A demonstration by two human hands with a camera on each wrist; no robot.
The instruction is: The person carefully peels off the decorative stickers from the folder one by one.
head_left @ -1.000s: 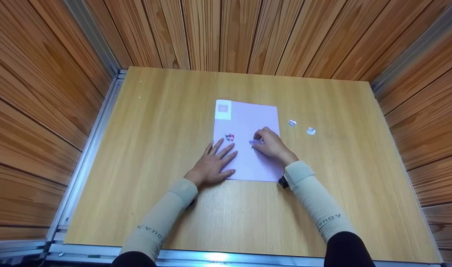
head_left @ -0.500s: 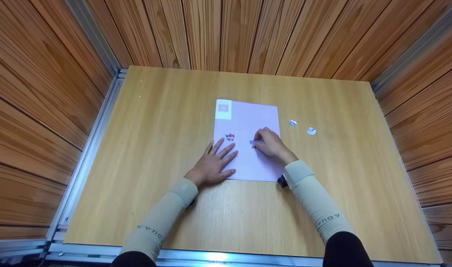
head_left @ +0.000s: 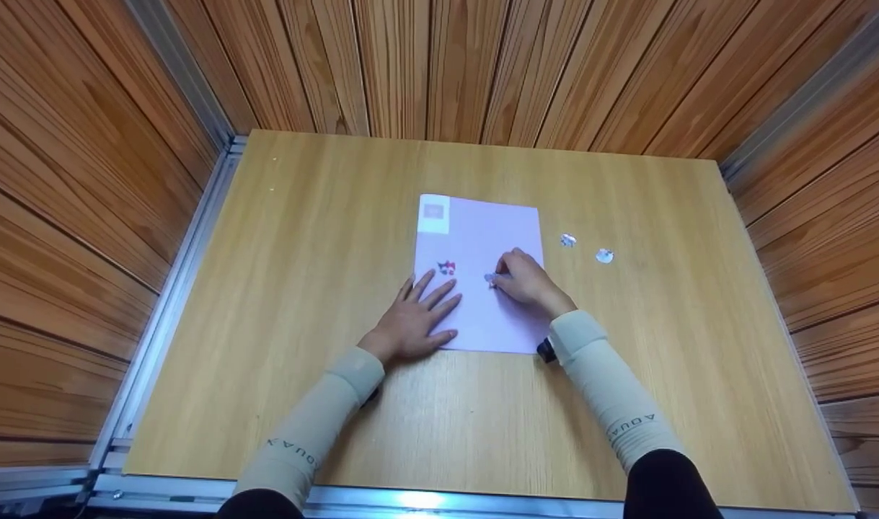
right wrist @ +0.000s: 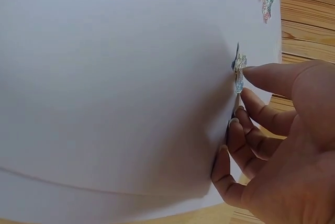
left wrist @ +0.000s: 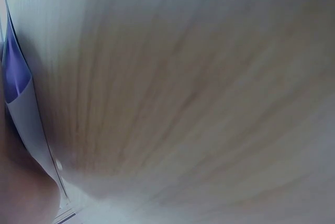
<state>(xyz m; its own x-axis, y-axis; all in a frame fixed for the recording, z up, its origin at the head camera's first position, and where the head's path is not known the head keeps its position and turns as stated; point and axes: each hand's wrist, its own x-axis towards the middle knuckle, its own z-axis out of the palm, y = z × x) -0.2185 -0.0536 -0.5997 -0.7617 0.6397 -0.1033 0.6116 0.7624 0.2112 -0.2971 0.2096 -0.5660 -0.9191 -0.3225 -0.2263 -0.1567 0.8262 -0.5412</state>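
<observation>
A lavender notebook (head_left: 495,231) lies on the table, with a white label (head_left: 434,213) in its top left corner. My left hand (head_left: 414,321) rests on its lower left part, fingers spread. Just above those fingertips a red and dark sticker (head_left: 447,268) lies on the cover; it also shows near the top right in the right wrist view. Over the middle of the cover my right hand (head_left: 524,280) pinches a small shiny sticker (right wrist: 240,72) between thumb and forefinger, close to the surface. Whether the sticker is stuck down, I cannot tell.
Two small shiny stickers, one (head_left: 568,240) nearer the notebook and one (head_left: 605,256) further right, lie on the wooden table (head_left: 302,238). Wood-panelled walls (head_left: 468,68) enclose the back and sides. A metal rail (head_left: 381,497) runs along the front edge.
The right hand's fingers have shifted very slightly over the sticker, and the right forearm has drifted a little to the left. The left hand stays in place.
</observation>
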